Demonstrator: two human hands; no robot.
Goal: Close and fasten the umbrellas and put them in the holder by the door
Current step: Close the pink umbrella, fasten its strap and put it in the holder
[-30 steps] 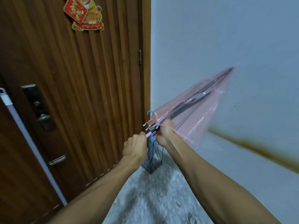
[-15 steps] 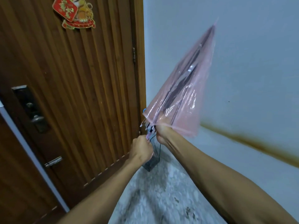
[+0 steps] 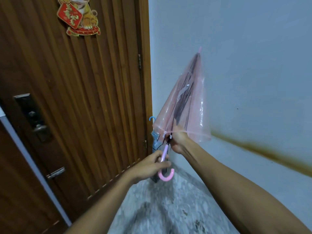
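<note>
A pink see-through umbrella (image 3: 187, 102) is folded and points tip-up in front of the pale wall, its canopy loose and unfastened. My right hand (image 3: 179, 141) grips the bunched ribs at the canopy's lower edge. My left hand (image 3: 152, 164) pinches the pink shaft just above the curved pink handle (image 3: 166, 176). Behind both hands, in the corner by the door, stands a dark wire holder (image 3: 157, 179), mostly hidden. A blue-handled umbrella (image 3: 154, 132) stands in it, its blue hook showing above.
A ribbed wooden door (image 3: 87, 102) fills the left, with a lock and lever (image 3: 36, 124) and a red paper decoration (image 3: 77, 16) near the top. The pale wall (image 3: 253, 73) on the right has a brown stain. Speckled stone floor (image 3: 165, 208) lies below.
The umbrella has swung from slanting right to nearly upright. My left hand has slid down the shaft, and the pink curved handle now shows below it.
</note>
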